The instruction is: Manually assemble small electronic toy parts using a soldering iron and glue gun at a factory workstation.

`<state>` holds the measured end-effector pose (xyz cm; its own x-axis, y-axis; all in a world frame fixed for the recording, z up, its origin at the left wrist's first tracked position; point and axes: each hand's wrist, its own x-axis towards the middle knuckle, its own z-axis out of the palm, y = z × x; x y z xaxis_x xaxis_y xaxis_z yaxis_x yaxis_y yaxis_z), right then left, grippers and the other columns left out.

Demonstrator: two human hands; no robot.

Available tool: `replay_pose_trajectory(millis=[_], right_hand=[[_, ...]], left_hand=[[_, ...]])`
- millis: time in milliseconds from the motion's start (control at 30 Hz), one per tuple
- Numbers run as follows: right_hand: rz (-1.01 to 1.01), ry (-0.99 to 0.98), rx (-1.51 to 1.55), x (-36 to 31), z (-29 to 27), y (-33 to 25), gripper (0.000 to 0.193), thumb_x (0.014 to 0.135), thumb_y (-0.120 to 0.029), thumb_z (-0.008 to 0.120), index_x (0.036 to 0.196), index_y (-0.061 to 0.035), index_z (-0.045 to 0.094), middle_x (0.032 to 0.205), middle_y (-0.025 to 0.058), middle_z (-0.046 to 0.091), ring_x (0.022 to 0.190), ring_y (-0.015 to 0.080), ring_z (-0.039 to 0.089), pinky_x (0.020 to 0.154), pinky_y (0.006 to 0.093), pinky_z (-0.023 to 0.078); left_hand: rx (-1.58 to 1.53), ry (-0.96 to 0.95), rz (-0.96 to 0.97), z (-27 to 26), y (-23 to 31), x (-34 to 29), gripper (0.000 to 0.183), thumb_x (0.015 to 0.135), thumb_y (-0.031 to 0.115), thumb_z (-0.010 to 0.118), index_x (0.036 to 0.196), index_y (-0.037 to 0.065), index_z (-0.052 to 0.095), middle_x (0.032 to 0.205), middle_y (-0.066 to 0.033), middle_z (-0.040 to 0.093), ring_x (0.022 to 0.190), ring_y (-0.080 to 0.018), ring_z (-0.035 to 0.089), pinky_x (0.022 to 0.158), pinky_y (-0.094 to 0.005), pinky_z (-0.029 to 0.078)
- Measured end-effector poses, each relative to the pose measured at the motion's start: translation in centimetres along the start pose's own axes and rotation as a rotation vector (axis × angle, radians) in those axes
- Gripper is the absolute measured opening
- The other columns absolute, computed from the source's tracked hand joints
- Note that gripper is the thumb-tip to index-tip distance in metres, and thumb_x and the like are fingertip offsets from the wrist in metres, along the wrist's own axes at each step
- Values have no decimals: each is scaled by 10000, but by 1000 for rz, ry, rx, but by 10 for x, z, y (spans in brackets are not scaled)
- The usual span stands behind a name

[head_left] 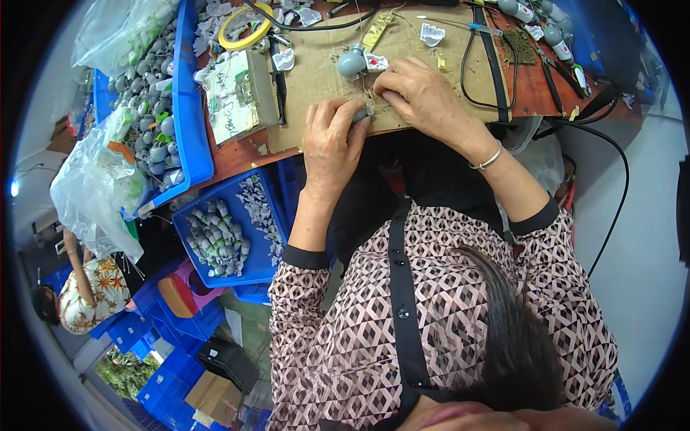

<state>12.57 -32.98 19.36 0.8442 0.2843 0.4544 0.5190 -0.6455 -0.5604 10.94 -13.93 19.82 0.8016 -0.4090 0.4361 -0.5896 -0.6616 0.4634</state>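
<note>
My left hand (330,144) is closed at the cardboard's near edge. Between its thumb and forefinger is a small grey part (361,113) with a clear tip. My right hand (430,100), with a band round the wrist, is pinched just beside it; whatever its fingertips hold is hidden, though a thin wire runs close by. Just beyond both hands lies a round grey housing (351,65) with thin wires at its top. Against it rests a white plastic shell (376,62) with red inside. The cardboard sheet (313,72) lies under these things.
A marked box (241,100) and a yellow tape roll (244,27) sit at left, beside a blue bin (198,136) of grey housings. Below is another blue tray (251,269) of parts. Pliers (552,86) and a cable (466,68) lie right. Another person (93,294) is far left.
</note>
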Motion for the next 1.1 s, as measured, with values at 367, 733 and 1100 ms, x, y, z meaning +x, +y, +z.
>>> replay_pose_trajectory(millis=[367,733,1100], right_hand=[[67,-31,-72,-2,-3,-1,136,807,-174,643,830,-46,605,790,81,571,810,261,554,722,365,459],[63,12,-97,-6,0,2,101,805,-141,635,841,-50,609,839,62,574,845,250,541,791,370,412],[-43,-24,30,-11,-14,9,144,757,-111,658,881,-58,608,892,64,559,911,258,535,818,381,410]], left_hand=[[-25,4,37,6,3,3,289,729,56,707,1003,55,615,942,-82,590,830,-281,534,732,-376,445],[-90,18,54,14,4,6,212,789,34,659,996,38,611,1044,-75,668,870,-243,615,774,-335,440],[-83,17,14,15,6,8,217,792,31,654,1004,33,608,1029,-75,668,832,-257,604,760,-340,442]])
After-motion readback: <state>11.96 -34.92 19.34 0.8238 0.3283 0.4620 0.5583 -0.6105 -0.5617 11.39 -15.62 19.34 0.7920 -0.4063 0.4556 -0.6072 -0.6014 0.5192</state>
